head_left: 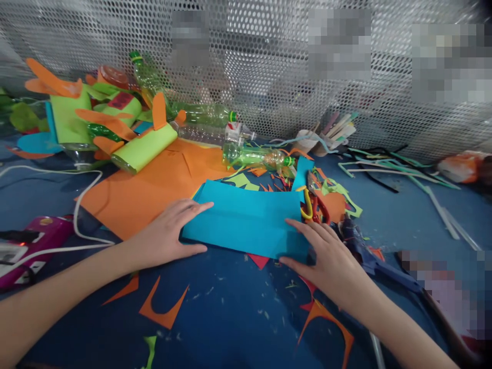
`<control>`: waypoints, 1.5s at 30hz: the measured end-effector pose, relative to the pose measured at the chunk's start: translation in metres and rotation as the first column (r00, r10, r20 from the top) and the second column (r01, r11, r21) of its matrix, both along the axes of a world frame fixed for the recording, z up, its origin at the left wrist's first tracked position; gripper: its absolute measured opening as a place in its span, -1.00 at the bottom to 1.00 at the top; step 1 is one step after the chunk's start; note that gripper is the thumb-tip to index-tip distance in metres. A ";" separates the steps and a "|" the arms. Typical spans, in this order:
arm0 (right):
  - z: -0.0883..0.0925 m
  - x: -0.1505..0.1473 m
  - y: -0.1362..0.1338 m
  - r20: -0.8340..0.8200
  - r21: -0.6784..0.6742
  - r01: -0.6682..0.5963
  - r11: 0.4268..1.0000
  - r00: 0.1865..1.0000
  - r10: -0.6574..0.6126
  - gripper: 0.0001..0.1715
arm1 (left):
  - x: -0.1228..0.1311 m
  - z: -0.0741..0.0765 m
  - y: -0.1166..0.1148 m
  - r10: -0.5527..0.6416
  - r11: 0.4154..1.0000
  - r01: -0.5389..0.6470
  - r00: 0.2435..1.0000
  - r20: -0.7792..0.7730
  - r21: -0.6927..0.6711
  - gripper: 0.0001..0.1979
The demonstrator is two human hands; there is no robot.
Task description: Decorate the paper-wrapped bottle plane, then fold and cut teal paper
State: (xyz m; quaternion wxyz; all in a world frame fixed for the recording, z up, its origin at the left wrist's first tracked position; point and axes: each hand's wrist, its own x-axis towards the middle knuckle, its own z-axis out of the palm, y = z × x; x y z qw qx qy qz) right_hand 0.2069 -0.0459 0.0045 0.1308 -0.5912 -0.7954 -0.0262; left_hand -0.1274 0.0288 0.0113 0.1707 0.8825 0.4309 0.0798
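Note:
A folded sheet of bright blue paper lies crosswise in front of me, its long sides running left to right. My left hand grips its left end, index finger on top and thumb at the near edge. At the other end my right hand pinches the paper's right edge between fingers and thumb. Just beyond the right fingertips are scissors with yellow handles and a red-handled pair. A large orange sheet is spread out behind the left hand.
Plastic bottles and a lime paper-wrapped bottle with orange fins stand or lie at the back. A dark blue glue gun is beside my right forearm. A magenta power strip with white cables sits left. Orange scraps litter the blue table.

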 end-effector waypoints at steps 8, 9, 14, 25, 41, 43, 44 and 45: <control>0.021 -0.008 -0.009 -0.192 -0.160 -0.144 0.977 0.975 0.113 -0.89 | 0.003 0.005 -0.004 -0.165 0.982 0.184 0.946 0.278 -0.045 -0.70; 0.022 -0.008 -0.010 -0.184 -0.166 -0.176 0.970 0.972 0.144 -0.86 | 0.003 0.005 -0.005 -0.216 0.970 0.238 0.937 0.275 -0.050 -0.76; 0.021 -0.001 -0.013 -0.132 -0.192 -0.318 0.929 0.946 0.296 -0.46 | 0.006 0.008 -0.014 -0.361 0.927 0.374 0.910 0.205 -0.029 -0.71; 0.021 -0.006 -0.013 -0.239 -0.205 -0.281 0.937 0.943 0.231 -0.78 | 0.007 0.001 -0.010 -0.419 0.906 0.422 0.876 0.238 0.039 -0.78; 0.009 0.002 -0.004 -0.189 -0.208 0.235 0.950 0.943 -0.274 -0.64 | 0.006 -0.001 -0.004 0.139 0.990 -0.123 0.954 0.267 -0.075 -0.38; 0.007 0.002 -0.002 -0.218 -0.225 0.238 0.945 0.933 -0.287 -0.66 | 0.007 -0.002 -0.003 0.178 0.983 -0.154 0.934 0.310 -0.101 -0.30; 0.007 0.002 -0.002 -0.245 -0.231 0.232 0.945 0.926 -0.288 -0.65 | 0.007 -0.003 -0.003 0.175 0.984 -0.152 0.932 0.319 -0.095 -0.30; 0.006 0.001 -0.002 -0.275 -0.223 0.227 0.948 0.918 -0.284 -0.61 | 0.008 -0.003 -0.004 0.161 0.987 -0.145 0.936 0.313 -0.074 -0.33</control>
